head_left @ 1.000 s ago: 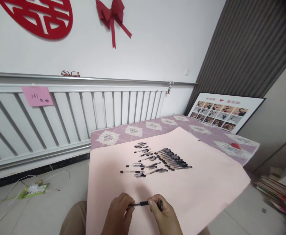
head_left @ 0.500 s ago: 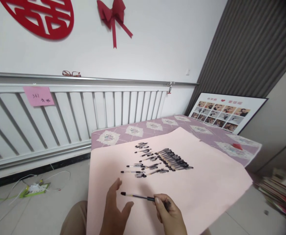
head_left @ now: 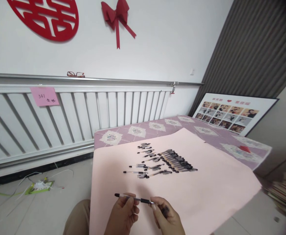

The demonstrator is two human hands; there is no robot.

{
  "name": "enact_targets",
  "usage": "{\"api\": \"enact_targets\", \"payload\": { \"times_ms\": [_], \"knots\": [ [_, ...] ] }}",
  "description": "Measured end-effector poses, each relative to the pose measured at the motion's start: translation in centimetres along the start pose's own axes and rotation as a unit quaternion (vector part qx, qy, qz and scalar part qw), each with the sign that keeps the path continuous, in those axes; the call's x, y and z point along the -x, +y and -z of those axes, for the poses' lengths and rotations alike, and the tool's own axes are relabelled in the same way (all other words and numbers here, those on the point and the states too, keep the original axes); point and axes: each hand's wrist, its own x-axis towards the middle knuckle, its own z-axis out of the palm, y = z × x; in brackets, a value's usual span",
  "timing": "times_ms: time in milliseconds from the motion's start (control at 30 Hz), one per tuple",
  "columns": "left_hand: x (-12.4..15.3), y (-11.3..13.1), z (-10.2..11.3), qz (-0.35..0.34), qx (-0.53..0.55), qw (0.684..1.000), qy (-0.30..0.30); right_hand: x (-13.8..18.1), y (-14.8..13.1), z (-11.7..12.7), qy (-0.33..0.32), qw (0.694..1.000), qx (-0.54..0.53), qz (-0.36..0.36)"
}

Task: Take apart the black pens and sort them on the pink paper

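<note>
A gel pen (head_left: 144, 200) with a black end, clear barrel and black grip lies level above the pink sheet (head_left: 206, 192). My left hand (head_left: 124, 212) is closed around its barrel, thumb and fingers pinching it. At the pen's silver tip, my right hand (head_left: 167, 217) has its thumb and forefinger close together; whether they still grip the tip is unclear. A dark pen cap (head_left: 166, 211) is partly hidden within the right fingers. Beyond the hands lie loose pens (head_left: 135, 172) and caps (head_left: 142, 176), beside a slanted row of capped pens (head_left: 177, 160).
Under the sheet is a table with a purple patterned cloth (head_left: 157, 126). A white radiator (head_left: 79, 114) runs behind it. A photo board (head_left: 233, 112) leans at the back right. A power strip (head_left: 39, 187) with cables is on the floor at left; stacked papers (head_left: 284, 195) stand at right.
My left hand, open beside the pen before, has closed on its barrel. The right fingers have slid from the grip to the tip end. The view has shifted slightly.
</note>
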Motion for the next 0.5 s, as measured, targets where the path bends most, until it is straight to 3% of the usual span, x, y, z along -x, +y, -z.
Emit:
{"api": "enact_targets", "payload": {
  "times_ms": [500],
  "knots": [
    [0.78,0.64,-0.37,-0.018,-0.008,1.000,-0.018,0.20,-0.51,-0.03,-0.058,0.998,0.027,-0.005]
  ]
}}
